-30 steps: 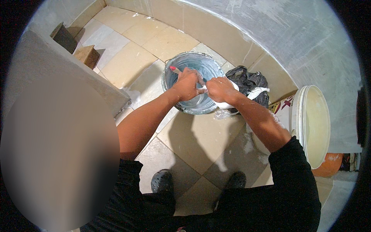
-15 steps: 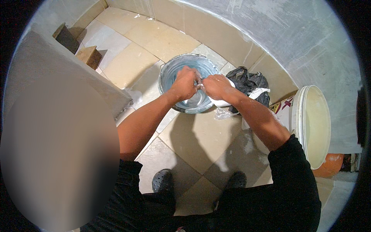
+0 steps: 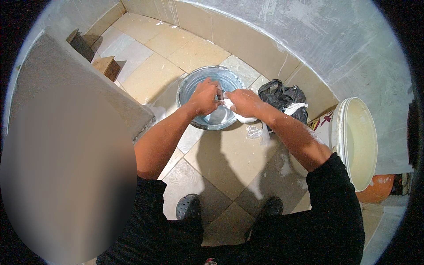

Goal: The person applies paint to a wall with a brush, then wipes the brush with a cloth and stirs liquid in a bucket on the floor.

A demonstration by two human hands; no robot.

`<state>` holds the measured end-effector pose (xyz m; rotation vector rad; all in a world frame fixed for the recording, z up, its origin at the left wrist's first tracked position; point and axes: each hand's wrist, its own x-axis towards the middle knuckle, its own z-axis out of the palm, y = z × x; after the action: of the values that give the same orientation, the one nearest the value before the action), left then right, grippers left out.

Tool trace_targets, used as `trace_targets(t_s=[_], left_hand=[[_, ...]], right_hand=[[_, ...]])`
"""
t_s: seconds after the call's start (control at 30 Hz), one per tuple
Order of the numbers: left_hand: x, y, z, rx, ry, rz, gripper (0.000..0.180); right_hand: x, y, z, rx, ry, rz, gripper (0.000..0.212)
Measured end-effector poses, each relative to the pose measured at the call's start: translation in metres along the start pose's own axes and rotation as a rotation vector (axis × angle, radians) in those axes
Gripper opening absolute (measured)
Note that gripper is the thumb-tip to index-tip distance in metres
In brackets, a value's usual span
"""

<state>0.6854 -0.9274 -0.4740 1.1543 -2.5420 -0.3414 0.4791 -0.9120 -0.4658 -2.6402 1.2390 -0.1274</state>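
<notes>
A round bluish-grey bucket (image 3: 189, 85) stands on the tiled floor in front of me, with what looks like clear liquid inside. Over its opening, my right hand (image 3: 245, 103) is closed around a white plastic bag (image 3: 244, 119), whose lower part hangs at the bucket's right rim. My left hand (image 3: 206, 98) faces it, fingers bent and pinched at the gathered end of the same bag. What the bag contains is hidden.
Right of the bucket lies a crumpled black plastic bag (image 3: 282, 95), with a clear plastic scrap (image 3: 254, 131) nearer me. A large white pail (image 3: 360, 143) lies tilted beside my right arm. Left are a rough wall (image 3: 88, 84) and a wooden block (image 3: 106, 67).
Both hands have shifted slightly left and downward over the bucket. More of the white bag's gathered end shows between them. The view has tilted a little.
</notes>
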Motion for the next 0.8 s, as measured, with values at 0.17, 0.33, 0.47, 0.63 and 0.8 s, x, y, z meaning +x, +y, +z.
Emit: trace_targets(t_s=[0.17,0.33,0.47,0.63,0.8], left_hand=[[-0.003,-0.006,0.0,-0.013,-0.006,-0.02,0.022],[-0.005,-0.007,-0.001,-0.01,-0.012,-0.024,0.02],[-0.004,-0.013,0.004,0.014,-0.05,-0.031,0.018],[-0.006,-0.014,0.0,0.013,-0.105,0.016,0.019],[-0.008,-0.006,0.001,0.063,-0.015,0.121,0.017]], right_hand=[[0.003,0.012,0.017,0.021,0.03,-0.112,0.019],[0.007,0.005,0.016,-0.102,0.007,-0.131,0.016],[0.009,0.008,0.021,-0.149,0.027,-0.153,0.015],[0.007,0.005,0.018,-0.134,-0.007,-0.126,0.016],[0.005,0.0,0.013,-0.073,-0.022,-0.071,0.019]])
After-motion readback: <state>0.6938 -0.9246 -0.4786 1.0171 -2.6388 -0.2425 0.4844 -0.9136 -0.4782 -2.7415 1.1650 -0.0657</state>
